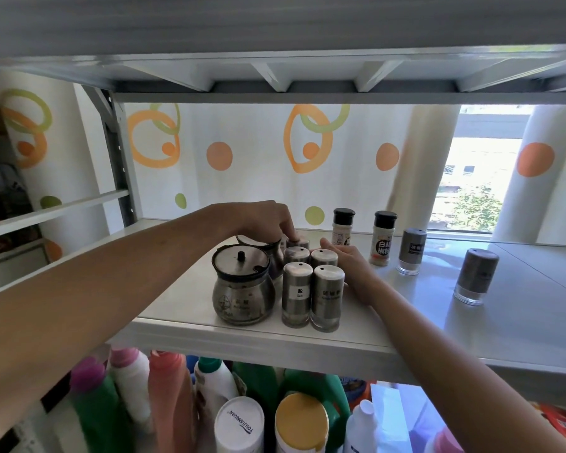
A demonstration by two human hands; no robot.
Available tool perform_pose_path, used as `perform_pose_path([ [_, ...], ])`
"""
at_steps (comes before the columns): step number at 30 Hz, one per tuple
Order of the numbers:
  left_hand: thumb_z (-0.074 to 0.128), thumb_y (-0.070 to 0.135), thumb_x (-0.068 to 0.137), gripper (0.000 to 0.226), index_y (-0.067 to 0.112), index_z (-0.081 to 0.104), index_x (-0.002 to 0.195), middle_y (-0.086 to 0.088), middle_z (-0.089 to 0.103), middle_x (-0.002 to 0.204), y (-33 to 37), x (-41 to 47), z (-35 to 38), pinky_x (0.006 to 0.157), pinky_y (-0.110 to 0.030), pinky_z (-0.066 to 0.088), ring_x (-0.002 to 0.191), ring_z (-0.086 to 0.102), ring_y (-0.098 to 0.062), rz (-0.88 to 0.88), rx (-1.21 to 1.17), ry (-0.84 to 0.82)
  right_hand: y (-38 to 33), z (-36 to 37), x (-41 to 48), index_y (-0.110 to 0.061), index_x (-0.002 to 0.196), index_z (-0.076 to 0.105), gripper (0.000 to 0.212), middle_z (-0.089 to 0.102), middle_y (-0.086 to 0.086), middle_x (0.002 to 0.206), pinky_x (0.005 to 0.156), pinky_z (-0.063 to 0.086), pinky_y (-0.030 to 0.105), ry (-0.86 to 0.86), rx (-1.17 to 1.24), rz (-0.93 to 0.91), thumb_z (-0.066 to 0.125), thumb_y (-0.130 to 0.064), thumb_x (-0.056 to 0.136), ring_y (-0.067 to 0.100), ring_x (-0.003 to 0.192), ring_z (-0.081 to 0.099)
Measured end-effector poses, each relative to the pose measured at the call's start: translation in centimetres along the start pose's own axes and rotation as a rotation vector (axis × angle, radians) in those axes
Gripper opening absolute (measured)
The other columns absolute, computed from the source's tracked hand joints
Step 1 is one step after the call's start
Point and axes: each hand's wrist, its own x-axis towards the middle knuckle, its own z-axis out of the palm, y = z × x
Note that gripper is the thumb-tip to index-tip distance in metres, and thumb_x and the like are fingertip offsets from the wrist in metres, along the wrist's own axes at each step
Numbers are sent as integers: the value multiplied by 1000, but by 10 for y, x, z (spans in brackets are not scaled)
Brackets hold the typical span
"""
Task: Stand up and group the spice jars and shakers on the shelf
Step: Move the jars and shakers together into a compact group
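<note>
Head view: on the white shelf a group stands upright at the near left. It is made up of a round-bellied lidded steel-and-glass condiment pot, a second pot behind it, and a block of brushed-steel cylindrical shakers touching side to side.

The left hand reaches over the pots, fingers bent down onto the cap of the far steel shaker. Whether it pinches or only presses cannot be told, as the thumb is hidden. The right hand lies with straight fingers against the right side of the block and holds nothing.

Further right stand two black-capped plastic spice bottles and two grey shakers with clear bases, apart from each other and from the group.

The steel shakers are probably light, rigid and smooth, tall for their footprint, so a push near the cap would likely tip one. Sliding them low on the body, or gripping round the middle, looks safer. The glass-bellied pots seem heavier and breakable and are best held round the belly, since the lids may be loose.
</note>
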Motion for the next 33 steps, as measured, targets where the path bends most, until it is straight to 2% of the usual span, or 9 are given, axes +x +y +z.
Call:
perform_pose_path([
  [3,39,-7,83,55,20,63,125,-3,68,110,0,-1,0,62,-15,33,72,44,-7,-1,-10,2,0,0,0,-8,72,61,36,54,8,70,53,44,17,-5,-7,-3,47,-31,96,14,63,50],
  [7,38,-9,82,56,19,63,124,4,57,82,-1,-1,1,57,-12,31,62,42,-1,5,-3,16,0,0,-1,-11,66,57,37,51,5,64,44,41,11,-7,-7,-11,46,-30,96,12,59,47],
  [12,38,-10,82,56,18,63,124,-4,67,119,0,-3,1,72,-16,33,74,42,-5,14,-21,25,0,0,-2,-10,70,58,35,51,7,67,53,40,19,-14,-17,-9,46,-31,96,14,62,47],
  [17,38,-10,82,55,17,65,122,-6,68,113,-1,-3,1,61,-11,32,67,43,-1,19,-37,22,1,1,-3,-11,68,55,35,49,7,68,56,37,23,-14,-12,-25,47,-29,96,15,62,45],
  [19,38,-9,82,55,18,66,121,-2,66,101,-5,0,2,67,-15,38,78,52,-4,24,-40,42,-2,2,-7,-11,66,56,36,52,4,62,51,40,17,19,-46,-45,47,-28,96,11,57,48],
  [22,37,-9,80,58,20,64,122,-4,66,118,-8,7,1,87,-27,47,103,57,-15,23,-75,119,-2,-4,-16,-11,66,60,34,56,-5,55,47,43,12,147,-220,-148,49,-22,96,1,49,54],
  [27,36,-12,82,61,20,57,130,-9,58,132,27,16,-7,98,-26,40,123,51,-18,111,-105,223,12,-43,-52,-6,102,69,18,68,2,90,71,54,22,226,-674,-333,62,-13,87,10,72,60],
  [31,34,-13,79,65,18,55,132,-3,59,132,74,33,-3,99,-23,41,121,54,-15,244,-134,232,13,-90,-95,-9,102,63,27,60,2,94,68,54,26,684,-780,-663,71,-8,76,12,77,54],
  [33,35,-12,79,68,21,52,135,5,59,128,98,47,3,98,-22,41,116,53,-10,285,-119,227,13,-120,-104,-8,113,52,50,50,10,109,76,51,30,939,-756,-647,77,-12,69,18,94,49],
])
